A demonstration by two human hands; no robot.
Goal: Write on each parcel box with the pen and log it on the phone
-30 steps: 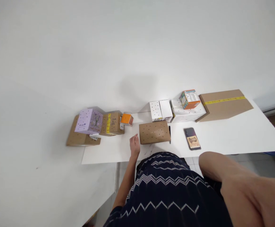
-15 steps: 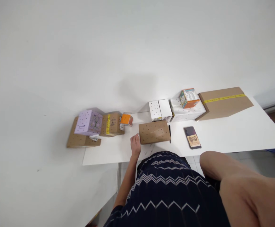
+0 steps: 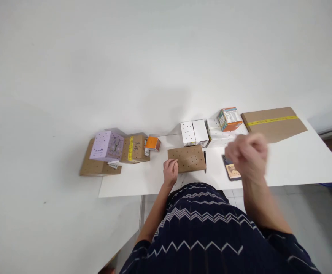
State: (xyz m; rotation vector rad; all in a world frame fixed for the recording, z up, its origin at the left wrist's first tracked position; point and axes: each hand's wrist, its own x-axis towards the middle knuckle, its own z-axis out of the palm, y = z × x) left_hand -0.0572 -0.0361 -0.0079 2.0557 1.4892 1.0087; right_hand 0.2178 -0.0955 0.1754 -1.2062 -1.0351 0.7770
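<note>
A dotted brown box [image 3: 190, 159] is laid on a white table [image 3: 294, 163], directly in front of the person's torso, its long axis run from left to right along the tabletop. Its near left corner is overlapped by the left hand [image 3: 170, 173], whose fingers are curled closed; whether the cardboard is pressed or merely brushed cannot be told. From those fingers, the bulk of the box is extended rightward and slightly away from the body. The right hand [image 3: 248, 154], blurred, is raised over the table with its fingers folded into what is seen as a loose fist; whether anything is enclosed cannot be told. From that side the box is reached leftward, across a clear gap, so the left hand is placed much the nearer.

A phone [image 3: 232, 172] is partly hidden by the raised hand, and a slim dark object [image 3: 205, 156] is set just beside the box's right end. Behind the box, two white boxes [image 3: 188, 133] are stood side by side. Farther right, an orange-and-blue carton [image 3: 230, 120] is stacked on a white package [image 3: 215, 139]. To the left, a small orange box [image 3: 153, 143] is set well apart from the dotted one.
</note>
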